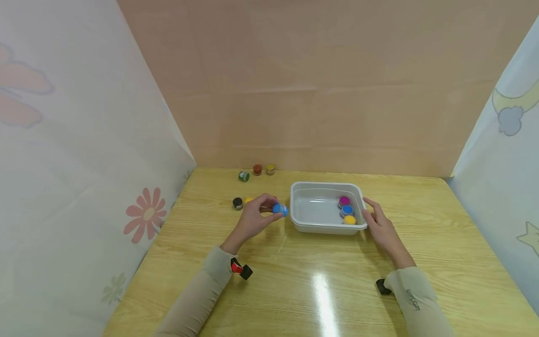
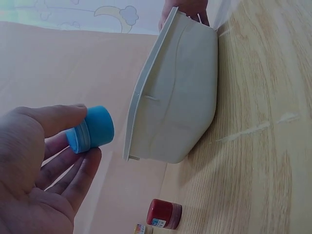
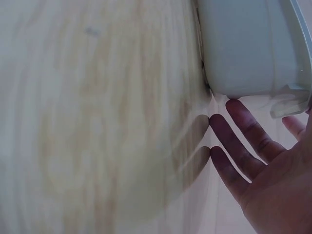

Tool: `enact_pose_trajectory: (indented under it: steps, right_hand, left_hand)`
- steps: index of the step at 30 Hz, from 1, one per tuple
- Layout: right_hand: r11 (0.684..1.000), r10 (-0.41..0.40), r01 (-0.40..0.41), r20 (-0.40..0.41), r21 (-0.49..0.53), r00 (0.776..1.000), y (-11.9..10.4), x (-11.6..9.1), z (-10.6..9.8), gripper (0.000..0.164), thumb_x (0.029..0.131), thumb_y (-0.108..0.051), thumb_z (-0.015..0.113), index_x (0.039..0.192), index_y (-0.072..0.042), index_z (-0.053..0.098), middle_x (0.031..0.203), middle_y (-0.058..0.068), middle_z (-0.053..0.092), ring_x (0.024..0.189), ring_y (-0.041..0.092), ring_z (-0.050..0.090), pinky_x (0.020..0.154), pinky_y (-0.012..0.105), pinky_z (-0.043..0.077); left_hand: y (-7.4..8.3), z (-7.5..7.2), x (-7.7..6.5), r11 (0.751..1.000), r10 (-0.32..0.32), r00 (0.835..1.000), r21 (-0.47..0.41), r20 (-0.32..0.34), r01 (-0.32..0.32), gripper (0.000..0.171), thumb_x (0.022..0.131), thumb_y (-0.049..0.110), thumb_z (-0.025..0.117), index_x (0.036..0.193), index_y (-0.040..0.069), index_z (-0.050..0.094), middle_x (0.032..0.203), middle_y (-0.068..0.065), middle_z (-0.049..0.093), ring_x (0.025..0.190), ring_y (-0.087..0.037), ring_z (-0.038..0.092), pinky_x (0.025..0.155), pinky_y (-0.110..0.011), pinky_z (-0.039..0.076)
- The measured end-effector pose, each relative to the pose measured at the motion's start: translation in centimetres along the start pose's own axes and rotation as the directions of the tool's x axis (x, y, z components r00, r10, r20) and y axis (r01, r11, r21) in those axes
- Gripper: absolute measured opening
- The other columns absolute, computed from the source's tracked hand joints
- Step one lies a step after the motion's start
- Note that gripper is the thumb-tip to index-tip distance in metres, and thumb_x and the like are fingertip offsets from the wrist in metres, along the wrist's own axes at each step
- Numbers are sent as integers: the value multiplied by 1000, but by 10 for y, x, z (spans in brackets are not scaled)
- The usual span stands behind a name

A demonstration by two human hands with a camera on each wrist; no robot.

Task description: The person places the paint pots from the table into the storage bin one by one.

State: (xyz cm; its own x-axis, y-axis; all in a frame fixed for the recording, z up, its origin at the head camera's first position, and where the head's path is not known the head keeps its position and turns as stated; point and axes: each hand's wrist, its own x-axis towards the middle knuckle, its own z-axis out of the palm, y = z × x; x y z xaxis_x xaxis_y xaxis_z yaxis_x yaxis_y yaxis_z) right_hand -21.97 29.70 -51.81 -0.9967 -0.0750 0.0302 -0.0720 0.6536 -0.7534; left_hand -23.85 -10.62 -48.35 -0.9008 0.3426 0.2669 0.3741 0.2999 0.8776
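Just outside the tub (image 1: 328, 230), a person's left grip (image 1: 254, 216) pinches a blue jar (image 1: 280, 209) above the tabletop (image 1: 269, 299) in the head view, near the rim. At the tub's far side, the right grip (image 1: 381, 229) touches the end, fingers largely extended. Inside, toward that end, sit a purple jar (image 1: 344, 202), a second blue jar (image 1: 347, 210) and a yellow jar (image 1: 349, 220); a black jar (image 1: 237, 203) stands left of the left grip.

Seen from the left wrist, thumb and fingertips part only as wide as the held jar, its cap turned toward the tub and a gap between them. A red jar (image 2: 165, 213) rests below. With fingertips alone on a smooth, round side, the jar could slip and roll; carried too low, it could knock the rim.

From the right wrist, the fingers spread loosely, holding nothing, one tip at the tub's lower corner, contact there hard to tell; the thumb is mostly out of frame. So light a touch might let the tub slide if bumped, jostling the jars inside.
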Motion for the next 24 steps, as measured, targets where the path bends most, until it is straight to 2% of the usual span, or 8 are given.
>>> enact_pose_trajectory:
  steps: [8, 12, 16, 24]
  right_hand:
    - [1000, 6, -6, 7, -10, 1000, 1, 2, 0, 62, 113, -46, 30, 166, -17, 18, 126, 35, 62, 112, 47, 60, 93, 62, 48]
    - [1000, 0, 0, 5, -13, 1000, 2, 4, -2, 62, 113, -47, 29, 166, -18, 17, 127, 35, 62, 114, 48, 60, 94, 65, 47]
    - [1000, -6, 6, 4, -11, 1000, 1, 3, -2, 62, 113, -46, 31, 166, -17, 18, 126, 35, 63, 111, 46, 61, 92, 62, 48]
    - [1000, -8, 8, -3, -10, 1000, 1, 3, 0, 61, 113, -45, 31, 166, -16, 19, 126, 34, 64, 111, 46, 61, 92, 63, 48]
  left_hand:
    - [2, 1, 1, 1000, -1, 1000, 23, -3, 1, 31, 91, 24, 82, 117, 14, 68, 114, -3, 71, 106, -20, 70, 99, -45, 59]
    - [2, 6, 3, 1000, 7, 1000, 14, -4, -7, 31, 91, 22, 82, 117, 14, 68, 116, -4, 71, 108, -22, 70, 100, -48, 58]
    - [1, 9, 5, 1000, 9, 1000, 4, -2, -9, 31, 91, 21, 82, 118, 14, 68, 117, -4, 70, 110, -25, 70, 100, -49, 57]
    - [4, 18, 14, 999, 40, 999, -13, 26, -40, 33, 92, 17, 80, 120, 7, 67, 120, -9, 71, 114, -32, 70, 101, -52, 56]
